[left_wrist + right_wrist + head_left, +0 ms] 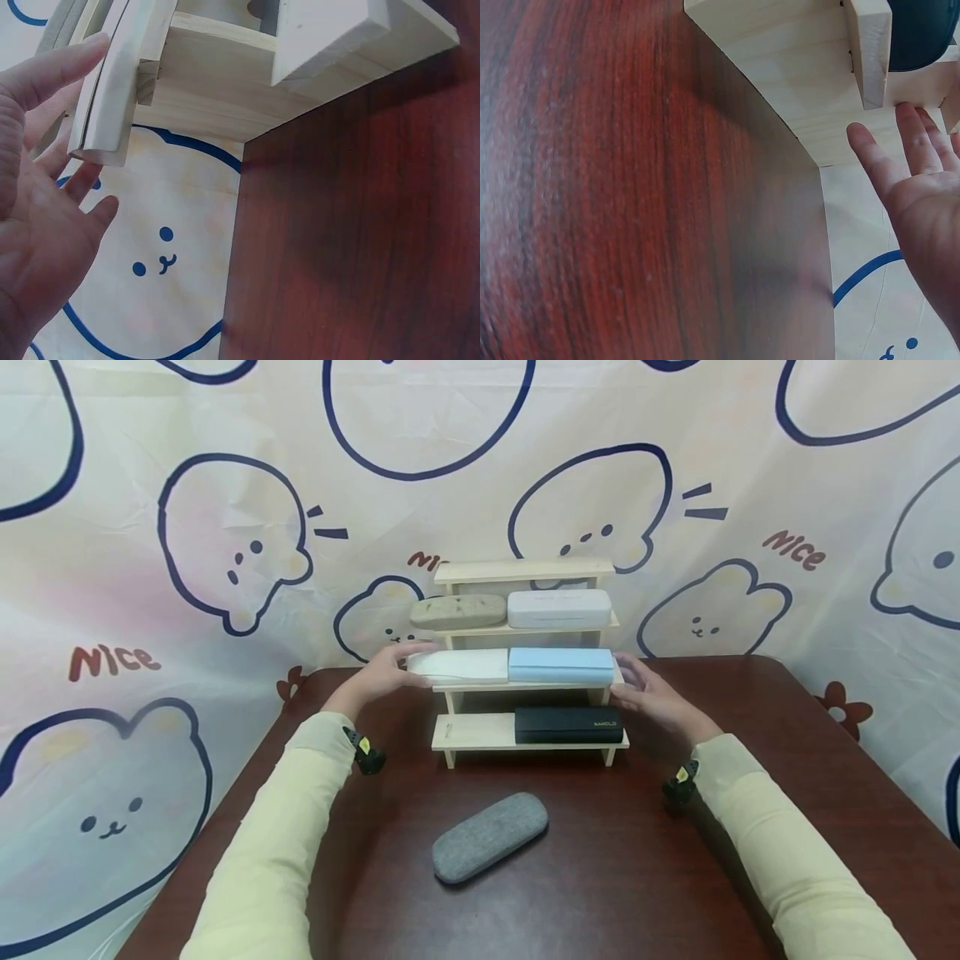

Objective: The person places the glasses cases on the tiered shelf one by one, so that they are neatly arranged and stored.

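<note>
A tiered wooden stand [480, 731] holds several glasses cases. My left hand [384, 677] grips the left end of a white glasses case [468, 667], thumb on one side and fingers behind, as the left wrist view shows. This case sticks out past the shelf's left end. Right beside it lies a light blue glasses case [561, 666]. My right hand [660, 697] is at the stand's right side, by the blue case's end. In the right wrist view its fingers [919, 142] extend toward the stand's side panel; whether they touch is unclear.
On the shelf above lie a patterned beige case [458, 612] and a glossy white case [559, 609]. A black case [568, 725] occupies the bottom shelf's right half. In front, a grey fabric case [491, 837] lies slanted on the dark red table [600, 885]. A printed curtain [420, 518] hangs behind.
</note>
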Available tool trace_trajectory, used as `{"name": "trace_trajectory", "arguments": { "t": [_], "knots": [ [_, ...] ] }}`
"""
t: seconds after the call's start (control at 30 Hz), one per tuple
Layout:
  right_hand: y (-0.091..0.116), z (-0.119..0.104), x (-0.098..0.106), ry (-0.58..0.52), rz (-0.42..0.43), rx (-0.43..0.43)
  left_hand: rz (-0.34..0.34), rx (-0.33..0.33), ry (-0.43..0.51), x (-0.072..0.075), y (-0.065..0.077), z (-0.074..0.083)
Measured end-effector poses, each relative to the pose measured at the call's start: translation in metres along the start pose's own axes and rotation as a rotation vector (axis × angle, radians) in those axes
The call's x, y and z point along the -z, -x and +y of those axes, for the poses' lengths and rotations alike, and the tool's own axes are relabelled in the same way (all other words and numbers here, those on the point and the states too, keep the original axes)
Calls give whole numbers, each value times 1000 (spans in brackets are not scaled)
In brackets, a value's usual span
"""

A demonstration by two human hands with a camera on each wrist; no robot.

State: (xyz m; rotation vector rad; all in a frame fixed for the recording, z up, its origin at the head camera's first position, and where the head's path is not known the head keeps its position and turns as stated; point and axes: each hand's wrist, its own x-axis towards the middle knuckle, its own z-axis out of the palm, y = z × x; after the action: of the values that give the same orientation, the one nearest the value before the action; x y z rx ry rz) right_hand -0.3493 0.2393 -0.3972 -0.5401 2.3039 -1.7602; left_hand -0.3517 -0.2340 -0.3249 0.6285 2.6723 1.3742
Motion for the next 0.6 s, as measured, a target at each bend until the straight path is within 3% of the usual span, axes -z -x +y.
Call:
{"name": "trace_trajectory", "arguments": {
  "t": [0.33,0.6],
  "knots": [
    [-2,-2,0,7,1,-4,142,23,27,1,29,11],
    [-1,0,2,29,3,-24,192,-26,16,-2,59,-2]
  ]
}}
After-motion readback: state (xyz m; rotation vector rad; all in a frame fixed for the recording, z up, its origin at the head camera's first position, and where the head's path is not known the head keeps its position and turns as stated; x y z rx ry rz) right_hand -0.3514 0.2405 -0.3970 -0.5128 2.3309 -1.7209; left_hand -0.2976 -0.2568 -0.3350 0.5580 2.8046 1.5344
